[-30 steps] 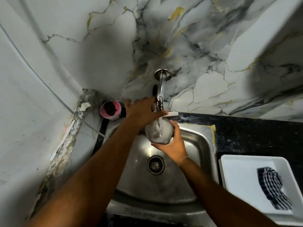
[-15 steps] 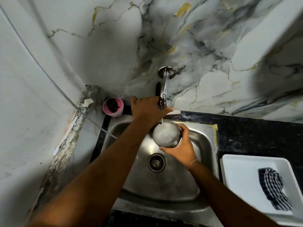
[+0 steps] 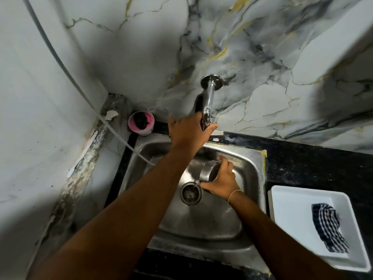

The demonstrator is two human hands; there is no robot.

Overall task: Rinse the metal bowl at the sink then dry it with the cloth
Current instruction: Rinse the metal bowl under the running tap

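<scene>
My right hand [image 3: 221, 178] grips the small metal bowl [image 3: 207, 171], tipped on its side low in the steel sink [image 3: 248, 164] just right of the drain [image 3: 190, 193]. My left hand [image 3: 188, 134] is wrapped around the end of the chrome tap [image 3: 209, 100], which juts from the marble wall. No water stream shows under the tap. The dark checked cloth [image 3: 328, 227] lies crumpled in a white tray [image 3: 290, 209] on the counter to the right.
A pink cup [image 3: 141, 123] with something dark inside stands at the sink's back left corner. A thin hose [image 3: 113, 128] runs down the left wall into the sink. Black countertop [image 3: 314, 168] lies right of the sink.
The water stream has stopped. My right hand has lowered the bowl from under the tap and tipped it onto its side near the drain. My left hand stays on the tap.
</scene>
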